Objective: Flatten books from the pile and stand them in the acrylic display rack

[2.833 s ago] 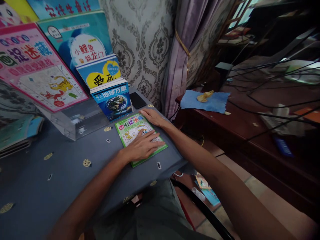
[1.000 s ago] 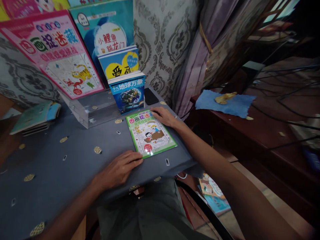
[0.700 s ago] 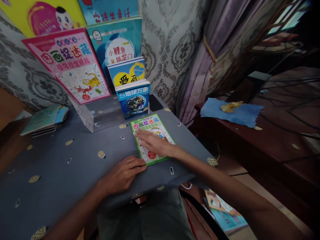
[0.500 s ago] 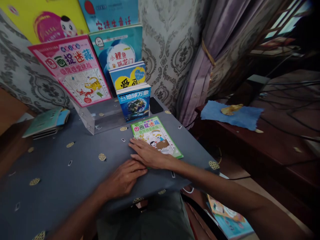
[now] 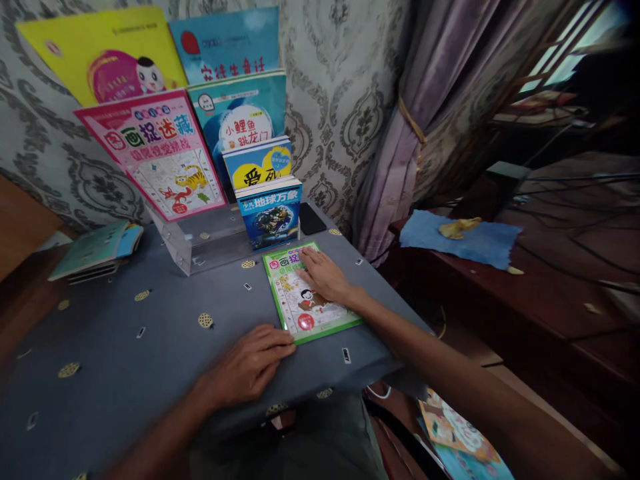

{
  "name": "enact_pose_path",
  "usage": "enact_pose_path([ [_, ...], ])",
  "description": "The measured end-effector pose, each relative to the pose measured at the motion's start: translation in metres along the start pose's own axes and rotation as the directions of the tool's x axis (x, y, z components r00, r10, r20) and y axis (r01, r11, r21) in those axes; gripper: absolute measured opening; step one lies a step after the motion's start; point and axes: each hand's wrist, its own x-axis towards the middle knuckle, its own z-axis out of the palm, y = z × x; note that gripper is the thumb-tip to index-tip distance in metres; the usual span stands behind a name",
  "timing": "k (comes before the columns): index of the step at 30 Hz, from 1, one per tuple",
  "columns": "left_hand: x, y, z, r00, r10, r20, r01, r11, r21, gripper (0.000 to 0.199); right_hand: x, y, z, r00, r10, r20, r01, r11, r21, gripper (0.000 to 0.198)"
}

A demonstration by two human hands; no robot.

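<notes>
- The left hand (image 5: 253, 363) lies flat on the grey tablecloth (image 5: 125, 353), fingers loosely spread and holding nothing; its fingertips touch the near left corner of the green activity book (image 5: 310, 313).
- That book lies flat on the cloth near the table's right edge, cover up.
- The right hand (image 5: 325, 275) rests palm-down on the upper half of the cover, fingers open and flat, gripping nothing.
- Just behind the book stands a clear acrylic stand (image 5: 200, 237) with a blue Earth book (image 5: 270, 213) upright at its front right.
- Further back lean a pink tiger book (image 5: 155, 153), a teal book (image 5: 240, 110) and a yellow book (image 5: 100, 57).
- A black phone (image 5: 313, 218) lies beside the stand.
- To the left, a small pile of books (image 5: 95, 250) lies flat.
- On the right, a blue cloth (image 5: 463, 237) sits on a dark wooden bench.
</notes>
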Motion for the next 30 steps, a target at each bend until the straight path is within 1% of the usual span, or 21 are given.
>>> enact_pose_path([
  [3, 0.001, 0.001, 0.002, 0.999, -0.042, -0.017, 0.042, 0.999, -0.035, 0.036, -0.002, 0.000, -0.001, 0.999, 0.035, -0.016, -0.036, 0.999, -0.018, 0.054],
  [5, 0.001, -0.003, 0.006, 0.992, -0.122, -0.046, 0.121, 0.993, -0.014, 0.036, -0.004, -0.002, -0.003, 0.997, 0.068, -0.037, -0.069, 0.997, -0.024, 0.052],
  [6, 0.001, -0.007, 0.008, 0.981, -0.178, -0.078, 0.180, 0.984, 0.013, 0.037, -0.004, -0.003, -0.004, 0.995, 0.087, -0.046, -0.088, 0.996, -0.026, 0.051],
  [8, 0.003, -0.019, 0.015, 0.940, -0.298, -0.169, 0.313, 0.947, 0.071, 0.042, -0.005, -0.004, -0.006, 0.990, 0.129, -0.055, -0.131, 0.991, -0.033, 0.049],
  [9, 0.006, -0.025, 0.017, 0.911, -0.353, -0.215, 0.379, 0.921, 0.094, 0.045, -0.005, -0.005, -0.007, 0.987, 0.151, -0.055, -0.153, 0.987, -0.038, 0.048],
  [11, 0.013, -0.038, 0.022, 0.869, -0.422, -0.258, 0.460, 0.882, 0.105, 0.050, -0.005, -0.005, -0.009, 0.982, 0.183, -0.048, -0.186, 0.981, -0.050, 0.048],
  [13, 0.023, -0.047, 0.025, 0.858, -0.444, -0.259, 0.476, 0.876, 0.077, 0.052, -0.005, -0.005, -0.009, 0.980, 0.195, -0.043, -0.197, 0.979, -0.060, 0.048],
  [16, 0.038, -0.053, 0.026, 0.856, -0.445, -0.263, 0.454, 0.890, -0.028, 0.052, -0.004, -0.004, -0.007, 0.981, 0.187, -0.061, -0.191, 0.979, -0.068, 0.047],
  [18, 0.045, -0.054, 0.025, 0.841, -0.457, -0.289, 0.431, 0.889, -0.152, 0.053, -0.003, -0.001, -0.005, 0.980, 0.178, -0.086, -0.184, 0.981, -0.060, 0.046],
  [20, 0.049, -0.057, 0.023, 0.808, -0.496, -0.319, 0.396, 0.857, -0.329, 0.052, -0.003, 0.002, -0.003, 0.980, 0.167, -0.109, -0.173, 0.984, -0.044, 0.045],
  [21, 0.050, -0.059, 0.022, 0.780, -0.532, -0.329, 0.375, 0.818, -0.436, 0.052, -0.003, 0.004, -0.002, 0.980, 0.160, -0.119, -0.165, 0.986, -0.033, 0.044],
  [22, 0.051, -0.061, 0.022, 0.743, -0.582, -0.330, 0.350, 0.759, -0.549, 0.053, -0.003, 0.005, -0.001, 0.980, 0.154, -0.128, -0.158, 0.987, -0.020, 0.043],
  [23, 0.052, -0.063, 0.021, 0.698, -0.640, -0.321, 0.321, 0.680, -0.659, 0.053, -0.002, 0.006, -0.001, 0.979, 0.150, -0.137, -0.153, 0.988, -0.007, 0.042],
  [25, 0.054, -0.067, 0.022, 0.593, -0.760, -0.266, 0.245, 0.485, -0.839, 0.054, -0.002, 0.007, -0.001, 0.977, 0.151, -0.150, -0.150, 0.989, 0.016, 0.041],
  [26, 0.056, -0.067, 0.022, 0.548, -0.807, -0.221, 0.204, 0.385, -0.900, 0.054, -0.002, 0.007, -0.001, 0.977, 0.154, -0.151, -0.152, 0.988, 0.026, 0.041],
  [27, 0.059, -0.067, 0.023, 0.520, -0.837, -0.167, 0.169, 0.293, -0.941, 0.052, -0.002, 0.006, -0.002, 0.976, 0.159, -0.146, -0.156, 0.987, 0.036, 0.042],
  [28, 0.062, -0.066, 0.023, 0.514, -0.851, -0.110, 0.141, 0.210, -0.967, 0.049, -0.003, 0.005, -0.002, 0.977, 0.166, -0.137, -0.161, 0.986, 0.047, 0.044],
  [30, 0.069, -0.063, 0.024, 0.543, -0.840, -0.004, 0.112, 0.078, -0.991, 0.040, -0.003, 0.003, -0.004, 0.978, 0.174, -0.113, -0.167, 0.983, 0.075, 0.046],
])
